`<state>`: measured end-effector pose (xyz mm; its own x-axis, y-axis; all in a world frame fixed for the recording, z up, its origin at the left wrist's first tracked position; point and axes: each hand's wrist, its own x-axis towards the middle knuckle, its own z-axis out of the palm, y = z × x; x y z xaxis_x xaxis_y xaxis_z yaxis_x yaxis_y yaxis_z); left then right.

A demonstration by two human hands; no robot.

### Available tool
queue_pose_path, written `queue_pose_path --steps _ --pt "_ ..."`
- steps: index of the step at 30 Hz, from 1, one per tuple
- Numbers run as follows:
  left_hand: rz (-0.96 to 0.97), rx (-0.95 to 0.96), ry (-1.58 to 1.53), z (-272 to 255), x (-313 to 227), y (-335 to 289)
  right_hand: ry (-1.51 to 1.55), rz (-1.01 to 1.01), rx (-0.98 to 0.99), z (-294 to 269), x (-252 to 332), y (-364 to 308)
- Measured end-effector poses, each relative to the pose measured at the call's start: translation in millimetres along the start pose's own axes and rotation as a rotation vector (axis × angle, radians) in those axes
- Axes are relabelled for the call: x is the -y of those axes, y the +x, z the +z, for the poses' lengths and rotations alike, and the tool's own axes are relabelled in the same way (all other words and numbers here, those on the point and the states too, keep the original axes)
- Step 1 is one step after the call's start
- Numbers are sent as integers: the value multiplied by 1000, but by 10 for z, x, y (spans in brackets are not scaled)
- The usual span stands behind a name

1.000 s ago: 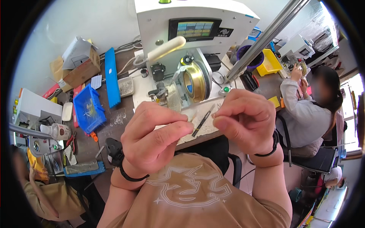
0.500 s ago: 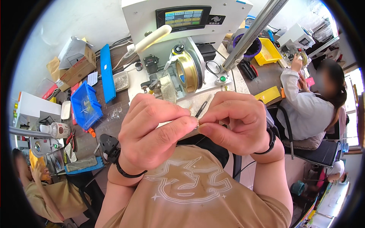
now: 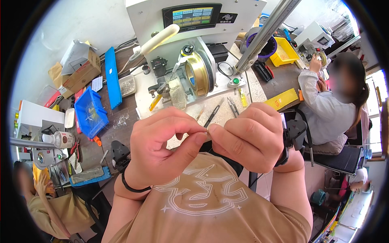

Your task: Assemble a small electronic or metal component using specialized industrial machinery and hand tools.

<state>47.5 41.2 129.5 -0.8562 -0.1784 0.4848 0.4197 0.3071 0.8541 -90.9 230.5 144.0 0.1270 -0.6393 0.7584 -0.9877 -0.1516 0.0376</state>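
My left hand [image 3: 164, 148] pinches thumb to forefinger in front of my chest, its tips meeting those of my right hand [image 3: 249, 137]. Both seem to grip one tiny piece at the point where they meet; it is too small and too covered to name. Just beyond the fingers a black pen-like tool [image 3: 212, 116] lies on the pale work surface, with metal tweezers [image 3: 233, 107] to its right. Behind them stands a white machine with a gold spool [image 3: 197, 77] and a screen [image 3: 192, 17].
A blue tray [image 3: 92, 113] and a long blue strip [image 3: 113, 79] lie to the left. On the right are a yellow bin [image 3: 285, 52], a yellow plate [image 3: 281, 99] and a metal post [image 3: 265, 38]. Other people sit at far left and right.
My right hand has turned, its knuckles rising, and my left fingers have opened into a rounder pinch. The tweezers and a yellow-handled tool by the machine have come into sight.
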Motion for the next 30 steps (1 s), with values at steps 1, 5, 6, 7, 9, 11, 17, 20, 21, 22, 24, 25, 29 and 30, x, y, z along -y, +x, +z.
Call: queue_pose_path --steps 1,5,6,7,9,11,17,20,21,22,24,25,29,30 --pt "7 2 62 -4 -23 1 -32 -29 26 -12 10 -9" --pt "114 -27 85 18 31 -51 175 207 -68 49 54 34" --pt "111 -24 83 13 37 -52 374 350 -58 50 59 16" --pt "139 -22 66 1 45 -53 574 492 -48 49 62 -2" --pt "164 -16 49 -6 57 -54 731 585 -13 36 59 -27" --pt "197 -30 43 -4 67 -60 983 726 75 29 68 -31" --pt "199 -29 35 -3 83 -62 1339 950 97 46 120 -11" --pt "190 -31 39 1 89 -65 1435 1013 126 49 129 -22" --pt "189 -30 38 15 82 -71 1478 1035 124 51 135 -24" --pt "159 -52 35 41 69 -81 1478 1036 123 53 138 -25" --pt "128 -72 33 54 60 -91 1498 1041 121 60 140 -28" --pt "119 -66 32 51 57 -91 1498 1042 120 64 142 -28" --pt "184 -25 -1 3 115 -59 1532 1055 97 66 159 -22" --pt "183 -26 0 6 124 -58 1540 1060 98 67 160 -23"
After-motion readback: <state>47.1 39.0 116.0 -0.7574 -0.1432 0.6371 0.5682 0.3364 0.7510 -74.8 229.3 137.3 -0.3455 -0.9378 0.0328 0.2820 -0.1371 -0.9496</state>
